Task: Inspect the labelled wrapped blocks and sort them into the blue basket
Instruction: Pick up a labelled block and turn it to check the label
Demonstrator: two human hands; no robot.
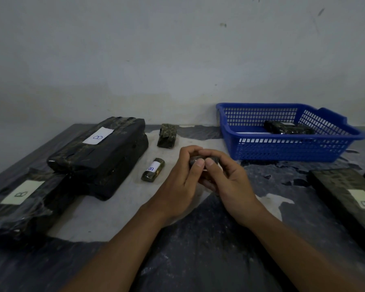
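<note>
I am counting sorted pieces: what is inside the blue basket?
Inside the blue basket: one dark wrapped block on something white. The front wall hides the floor.

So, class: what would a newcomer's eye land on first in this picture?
Probably the two hands, left hand and right hand, gripping a small wrapped block at centre. Next, the bright blue basket at the right rear. Then the large block labelled B on the left.

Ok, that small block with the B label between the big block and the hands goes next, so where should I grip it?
Pinch the small block across its long sides, coming from above. It lies flat, label up, apart from the big block, so both sides look open to your fingers.
</note>
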